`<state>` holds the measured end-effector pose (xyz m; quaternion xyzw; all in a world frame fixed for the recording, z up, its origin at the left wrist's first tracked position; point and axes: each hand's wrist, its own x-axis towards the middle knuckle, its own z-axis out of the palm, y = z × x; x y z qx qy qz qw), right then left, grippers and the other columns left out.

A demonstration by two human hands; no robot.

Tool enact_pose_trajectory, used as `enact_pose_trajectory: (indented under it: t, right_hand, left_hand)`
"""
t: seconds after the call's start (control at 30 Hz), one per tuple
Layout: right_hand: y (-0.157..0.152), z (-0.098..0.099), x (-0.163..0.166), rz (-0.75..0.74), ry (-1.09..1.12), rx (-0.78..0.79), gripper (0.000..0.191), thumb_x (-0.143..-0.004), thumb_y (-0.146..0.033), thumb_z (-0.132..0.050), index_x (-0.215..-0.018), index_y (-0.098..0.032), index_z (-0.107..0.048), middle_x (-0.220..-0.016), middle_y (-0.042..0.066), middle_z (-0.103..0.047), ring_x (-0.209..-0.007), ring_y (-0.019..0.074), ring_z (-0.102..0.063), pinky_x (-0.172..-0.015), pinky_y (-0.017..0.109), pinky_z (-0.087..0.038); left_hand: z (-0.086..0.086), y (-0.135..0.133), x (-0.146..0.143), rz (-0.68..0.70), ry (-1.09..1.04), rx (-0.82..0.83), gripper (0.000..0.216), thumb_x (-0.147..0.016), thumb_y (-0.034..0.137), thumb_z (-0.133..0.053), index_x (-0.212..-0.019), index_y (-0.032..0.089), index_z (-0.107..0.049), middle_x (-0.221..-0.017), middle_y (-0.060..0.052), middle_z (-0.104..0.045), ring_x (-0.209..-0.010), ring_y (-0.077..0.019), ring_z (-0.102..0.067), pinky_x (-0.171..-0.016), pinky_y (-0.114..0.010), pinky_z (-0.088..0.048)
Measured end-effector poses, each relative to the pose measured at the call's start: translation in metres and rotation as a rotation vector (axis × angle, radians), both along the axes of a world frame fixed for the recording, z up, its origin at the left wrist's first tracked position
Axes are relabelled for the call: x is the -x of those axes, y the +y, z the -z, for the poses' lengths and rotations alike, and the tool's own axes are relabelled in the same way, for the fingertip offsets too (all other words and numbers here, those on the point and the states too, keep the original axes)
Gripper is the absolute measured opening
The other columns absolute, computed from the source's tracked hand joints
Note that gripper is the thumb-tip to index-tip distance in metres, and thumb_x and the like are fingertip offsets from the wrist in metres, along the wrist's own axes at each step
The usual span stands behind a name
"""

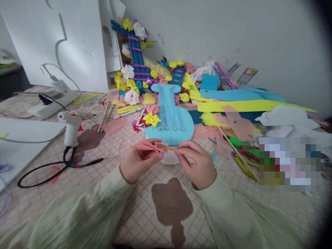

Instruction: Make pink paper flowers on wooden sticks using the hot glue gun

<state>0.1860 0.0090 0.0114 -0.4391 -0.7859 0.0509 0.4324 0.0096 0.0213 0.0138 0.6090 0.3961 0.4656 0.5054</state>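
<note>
Pink crepe paper (147,146), folded, is pinched in my left hand (138,160). A thin wooden stick (166,148) runs from the paper to my right hand (196,162), whose thumb and fingers close on its end. Both hands are just in front of a light blue guitar-shaped cutout (169,114) with small pegs along its top and lower part. A yellow paper flower (151,119) sits at the cutout's left side. Below the cutout, a whitish rounded piece (170,158) shows partly between my hands.
A white glue gun (71,128) with a looped black cord stands at left, near a power strip (53,103). Behind are a decorated dark blue guitar (137,55) and several paper flowers. Paper strips (249,105), a wooden stick (238,154) and green-handled scissors (240,143) lie at right.
</note>
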Motion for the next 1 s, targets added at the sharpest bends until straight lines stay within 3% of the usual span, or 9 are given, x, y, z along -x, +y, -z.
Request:
enact_pose_trajectory:
  t: [0.17, 0.47, 0.57, 0.67, 0.77, 0.87, 1.0]
  right_hand:
    - [-0.002, 0.001, 0.001, 0.029, -0.027, -0.044, 0.018, -0.079, -0.009, -0.048, -0.076, -0.017, -0.065, -0.076, 0.007, -0.060, -0.071, 0.0157, -0.056, -0.063, 0.030, -0.048]
    - [0.001, 0.000, 0.001, -0.025, 0.020, -0.056, 0.016, -0.078, -0.008, -0.048, -0.083, -0.016, -0.061, -0.080, 0.007, -0.058, -0.076, 0.0164, -0.055, -0.067, 0.030, -0.047]
    - [0.000, -0.007, -0.002, -0.013, 0.098, -0.034, 0.014, -0.076, -0.010, -0.050, -0.086, -0.015, -0.059, -0.079, 0.006, -0.056, -0.070, 0.0143, -0.052, -0.061, 0.028, -0.045]
    - [-0.002, -0.014, -0.005, 0.018, 0.178, 0.059, 0.015, -0.074, -0.016, -0.055, -0.088, -0.015, -0.059, -0.076, 0.004, -0.055, -0.057, 0.0104, -0.045, -0.052, 0.026, -0.041]
    - [-0.002, -0.018, -0.007, -0.039, 0.239, 0.227, 0.017, -0.075, -0.023, -0.057, -0.090, -0.016, -0.060, -0.074, 0.002, -0.055, -0.049, 0.0077, -0.039, -0.047, 0.024, -0.037]
    - [-0.003, -0.018, -0.006, -0.127, 0.253, 0.355, 0.015, -0.075, -0.027, -0.057, -0.086, -0.017, -0.062, -0.074, 0.002, -0.059, -0.053, 0.0094, -0.047, -0.047, 0.024, -0.039]
    - [-0.004, -0.017, -0.001, -0.159, 0.331, 0.500, 0.012, -0.076, -0.027, -0.056, -0.081, -0.018, -0.062, -0.073, 0.003, -0.063, -0.066, 0.0140, -0.058, -0.058, 0.026, -0.045]
  left_hand:
    - [0.000, 0.000, 0.002, -0.008, 0.032, 0.025, 0.013, -0.067, 0.018, -0.066, -0.080, 0.016, -0.068, -0.094, -0.008, -0.068, -0.110, -0.0220, -0.051, -0.090, -0.036, -0.046]
    - [-0.007, 0.000, 0.000, -0.013, -0.008, -0.060, 0.009, -0.069, 0.017, -0.065, -0.076, 0.017, -0.069, -0.092, -0.008, -0.068, -0.106, -0.0230, -0.053, -0.091, -0.040, -0.043]
    - [-0.009, -0.001, 0.002, -0.041, -0.066, -0.085, 0.008, -0.068, 0.015, -0.065, -0.074, 0.017, -0.069, -0.093, -0.008, -0.067, -0.101, -0.0229, -0.055, -0.091, -0.040, -0.042]
    - [-0.008, -0.003, 0.004, -0.057, -0.038, -0.143, 0.005, -0.065, 0.016, -0.068, -0.070, 0.018, -0.068, -0.087, -0.006, -0.067, -0.095, -0.0221, -0.057, -0.088, -0.039, -0.044]
    - [-0.007, -0.005, 0.006, 0.028, 0.028, -0.148, 0.010, -0.065, 0.017, -0.067, -0.075, 0.018, -0.067, -0.091, -0.006, -0.065, -0.090, -0.0207, -0.059, -0.083, -0.036, -0.047]
    - [-0.006, -0.009, 0.005, 0.138, 0.078, -0.127, 0.027, -0.066, 0.018, -0.066, -0.093, 0.018, -0.062, -0.098, -0.006, -0.063, -0.090, -0.0199, -0.059, -0.081, -0.034, -0.048]
    - [-0.006, -0.012, 0.004, 0.108, 0.097, -0.094, 0.044, -0.065, 0.019, -0.067, -0.107, 0.021, -0.052, -0.096, -0.004, -0.062, -0.086, -0.0171, -0.060, -0.077, -0.030, -0.049]
